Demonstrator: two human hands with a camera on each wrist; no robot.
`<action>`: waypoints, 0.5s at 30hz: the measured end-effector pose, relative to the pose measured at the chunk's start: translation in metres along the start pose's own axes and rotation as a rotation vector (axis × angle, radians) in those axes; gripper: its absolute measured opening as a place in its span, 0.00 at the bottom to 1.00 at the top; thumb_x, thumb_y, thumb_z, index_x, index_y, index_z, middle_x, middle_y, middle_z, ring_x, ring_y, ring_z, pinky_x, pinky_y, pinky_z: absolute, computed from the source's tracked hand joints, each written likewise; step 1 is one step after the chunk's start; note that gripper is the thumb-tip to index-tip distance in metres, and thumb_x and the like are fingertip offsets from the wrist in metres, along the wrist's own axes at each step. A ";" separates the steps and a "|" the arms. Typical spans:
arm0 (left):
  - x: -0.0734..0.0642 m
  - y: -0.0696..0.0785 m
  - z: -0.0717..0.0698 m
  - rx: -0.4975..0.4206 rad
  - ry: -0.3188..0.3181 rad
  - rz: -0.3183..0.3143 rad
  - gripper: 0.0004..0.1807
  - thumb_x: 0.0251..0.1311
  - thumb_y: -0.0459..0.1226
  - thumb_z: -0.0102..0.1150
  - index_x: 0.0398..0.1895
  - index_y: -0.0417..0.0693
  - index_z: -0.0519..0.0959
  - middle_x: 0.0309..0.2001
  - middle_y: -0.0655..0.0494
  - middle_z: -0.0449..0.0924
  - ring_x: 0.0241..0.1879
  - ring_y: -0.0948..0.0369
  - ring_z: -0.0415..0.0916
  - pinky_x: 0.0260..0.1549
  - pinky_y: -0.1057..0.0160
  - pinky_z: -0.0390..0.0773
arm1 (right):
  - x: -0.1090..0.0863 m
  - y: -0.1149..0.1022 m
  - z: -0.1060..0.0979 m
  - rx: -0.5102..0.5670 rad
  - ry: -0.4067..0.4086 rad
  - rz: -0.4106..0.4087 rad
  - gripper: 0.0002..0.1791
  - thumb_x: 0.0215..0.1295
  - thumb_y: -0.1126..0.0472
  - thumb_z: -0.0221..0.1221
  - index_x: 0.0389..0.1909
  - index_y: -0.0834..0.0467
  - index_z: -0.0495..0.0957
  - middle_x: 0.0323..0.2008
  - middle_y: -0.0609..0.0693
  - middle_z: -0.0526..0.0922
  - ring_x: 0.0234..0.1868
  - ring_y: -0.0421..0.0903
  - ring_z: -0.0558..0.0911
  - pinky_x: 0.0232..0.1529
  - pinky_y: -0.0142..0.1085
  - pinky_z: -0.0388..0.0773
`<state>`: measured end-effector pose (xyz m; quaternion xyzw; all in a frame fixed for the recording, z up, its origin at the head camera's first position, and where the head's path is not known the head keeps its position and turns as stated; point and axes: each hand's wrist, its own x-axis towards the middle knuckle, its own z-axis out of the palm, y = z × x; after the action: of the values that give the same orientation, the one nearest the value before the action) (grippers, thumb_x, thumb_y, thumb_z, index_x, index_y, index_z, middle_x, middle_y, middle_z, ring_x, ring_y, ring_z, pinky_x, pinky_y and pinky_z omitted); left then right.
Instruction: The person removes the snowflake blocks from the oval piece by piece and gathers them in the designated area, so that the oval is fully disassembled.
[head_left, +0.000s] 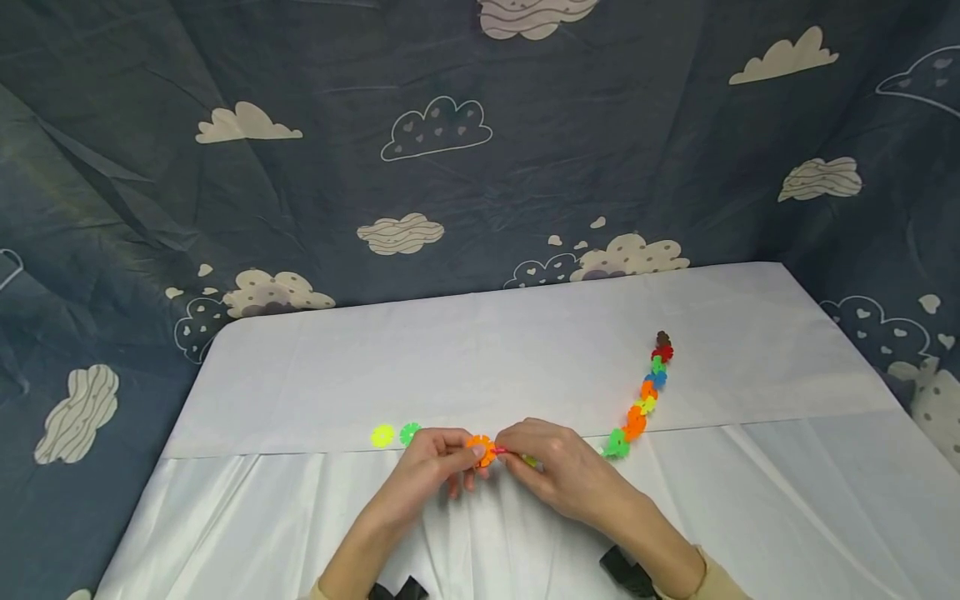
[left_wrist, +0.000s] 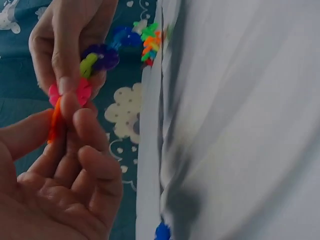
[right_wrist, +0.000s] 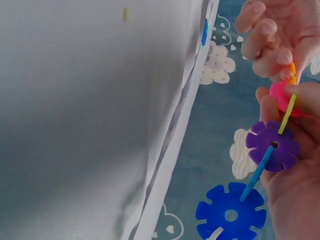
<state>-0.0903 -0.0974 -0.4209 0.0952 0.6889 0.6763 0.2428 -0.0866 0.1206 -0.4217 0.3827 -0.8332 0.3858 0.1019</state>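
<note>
Between the thumb and fingers of my left hand (head_left: pixel 431 462) is an orange notched disc (head_left: pixel 481 451), seen edge-on in the left wrist view. My right hand (head_left: pixel 558 467) pinches a pink notched disc (right_wrist: pixel 281 94) right against the orange one. From the pink disc a chain of interlocked discs runs on: a yellow-green disc (right_wrist: pixel 287 115), a purple disc (right_wrist: pixel 287 156) and a blue disc (right_wrist: pixel 252 215) with a light-blue disc between these last two. Farther along, the chain passes behind my right hand in the head view and reappears at a green disc (head_left: pixel 617 444).
The chain's far part curves away over the white tablecloth (head_left: pixel 480 358) to a brown disc (head_left: pixel 663 339). Left of my hands lie a loose yellow disc (head_left: pixel 382 435) and a green disc (head_left: pixel 410 432). A dark cloud-patterned cloth (head_left: pixel 315 192) hangs behind the table.
</note>
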 end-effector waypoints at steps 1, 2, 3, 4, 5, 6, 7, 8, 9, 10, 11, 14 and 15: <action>-0.001 0.001 -0.002 0.028 -0.007 0.005 0.14 0.66 0.36 0.58 0.35 0.28 0.80 0.27 0.42 0.81 0.22 0.54 0.70 0.19 0.67 0.66 | 0.000 0.000 0.000 0.003 -0.007 -0.012 0.09 0.64 0.69 0.63 0.42 0.54 0.84 0.41 0.40 0.84 0.42 0.37 0.81 0.45 0.32 0.79; -0.001 0.001 -0.003 0.055 -0.013 0.012 0.14 0.66 0.35 0.58 0.34 0.28 0.80 0.27 0.40 0.80 0.22 0.53 0.68 0.19 0.66 0.65 | 0.000 0.000 0.000 0.007 -0.011 -0.023 0.09 0.64 0.69 0.63 0.42 0.55 0.84 0.41 0.40 0.84 0.43 0.37 0.81 0.45 0.31 0.78; -0.001 0.002 -0.004 0.080 -0.019 0.014 0.13 0.66 0.35 0.58 0.34 0.28 0.80 0.27 0.39 0.79 0.22 0.53 0.67 0.18 0.66 0.65 | 0.000 0.000 0.000 0.008 -0.014 -0.034 0.10 0.63 0.70 0.63 0.42 0.55 0.84 0.41 0.40 0.84 0.43 0.37 0.81 0.45 0.30 0.78; -0.001 0.003 -0.005 0.099 -0.022 0.015 0.13 0.66 0.34 0.58 0.33 0.28 0.80 0.26 0.38 0.79 0.21 0.52 0.66 0.18 0.65 0.64 | 0.000 0.000 0.000 0.007 -0.018 -0.040 0.10 0.63 0.70 0.63 0.42 0.55 0.83 0.41 0.40 0.83 0.43 0.37 0.80 0.45 0.30 0.78; -0.001 0.003 -0.006 0.114 -0.028 0.016 0.13 0.66 0.35 0.58 0.33 0.28 0.80 0.26 0.37 0.78 0.21 0.52 0.66 0.18 0.65 0.64 | 0.000 0.000 0.000 0.007 -0.023 -0.041 0.10 0.63 0.70 0.63 0.42 0.55 0.83 0.41 0.40 0.83 0.43 0.37 0.80 0.45 0.30 0.77; -0.001 0.003 -0.007 0.123 -0.038 0.014 0.13 0.66 0.35 0.58 0.33 0.28 0.80 0.25 0.37 0.77 0.20 0.52 0.64 0.18 0.65 0.63 | 0.000 -0.001 0.000 0.007 -0.029 -0.037 0.10 0.63 0.70 0.63 0.42 0.55 0.83 0.41 0.40 0.83 0.43 0.36 0.80 0.45 0.29 0.77; -0.002 0.003 -0.008 0.130 -0.049 0.013 0.14 0.66 0.35 0.58 0.33 0.28 0.79 0.25 0.37 0.77 0.20 0.52 0.64 0.18 0.65 0.63 | 0.000 -0.001 0.000 0.004 -0.036 -0.031 0.10 0.63 0.70 0.62 0.42 0.55 0.83 0.42 0.40 0.83 0.43 0.36 0.80 0.45 0.29 0.77; -0.002 0.003 -0.009 0.137 -0.061 0.012 0.14 0.67 0.35 0.58 0.32 0.28 0.79 0.25 0.37 0.76 0.20 0.53 0.64 0.18 0.65 0.63 | 0.000 -0.002 0.000 0.003 -0.042 -0.027 0.10 0.64 0.69 0.62 0.42 0.55 0.83 0.42 0.40 0.83 0.44 0.36 0.80 0.45 0.29 0.77; -0.002 0.003 -0.011 0.146 -0.071 0.010 0.14 0.67 0.35 0.57 0.33 0.28 0.79 0.25 0.38 0.76 0.20 0.53 0.64 0.18 0.65 0.63 | 0.000 -0.002 0.000 0.001 -0.048 -0.025 0.10 0.64 0.69 0.63 0.42 0.54 0.83 0.42 0.40 0.83 0.44 0.36 0.80 0.46 0.29 0.77; -0.002 0.003 -0.012 0.154 -0.081 0.008 0.14 0.67 0.35 0.57 0.33 0.28 0.79 0.25 0.38 0.76 0.20 0.53 0.65 0.18 0.65 0.63 | 0.000 -0.003 0.001 -0.001 -0.055 -0.023 0.10 0.64 0.69 0.63 0.43 0.54 0.84 0.42 0.40 0.83 0.44 0.36 0.80 0.46 0.29 0.77; -0.002 0.003 -0.013 0.164 -0.091 0.006 0.14 0.67 0.35 0.57 0.33 0.29 0.79 0.24 0.39 0.76 0.20 0.54 0.65 0.18 0.66 0.63 | 0.000 -0.004 0.001 -0.001 -0.060 -0.023 0.10 0.64 0.69 0.63 0.43 0.54 0.84 0.42 0.39 0.83 0.44 0.36 0.80 0.46 0.29 0.77; -0.003 0.002 -0.014 0.181 -0.111 -0.002 0.13 0.68 0.35 0.56 0.33 0.29 0.78 0.23 0.43 0.76 0.21 0.53 0.65 0.18 0.66 0.64 | -0.001 -0.004 0.002 -0.009 -0.068 -0.039 0.10 0.63 0.69 0.63 0.42 0.54 0.84 0.42 0.40 0.83 0.44 0.36 0.79 0.46 0.28 0.77; -0.003 0.002 -0.014 0.188 -0.109 -0.003 0.13 0.68 0.35 0.55 0.33 0.30 0.78 0.23 0.43 0.75 0.21 0.53 0.65 0.18 0.66 0.64 | -0.001 -0.004 0.002 -0.017 -0.064 -0.046 0.10 0.63 0.69 0.63 0.42 0.55 0.84 0.42 0.40 0.83 0.43 0.36 0.79 0.46 0.28 0.77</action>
<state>-0.0946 -0.1114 -0.4189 0.1534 0.7351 0.6023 0.2710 -0.0826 0.1183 -0.4210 0.4133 -0.8303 0.3636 0.0874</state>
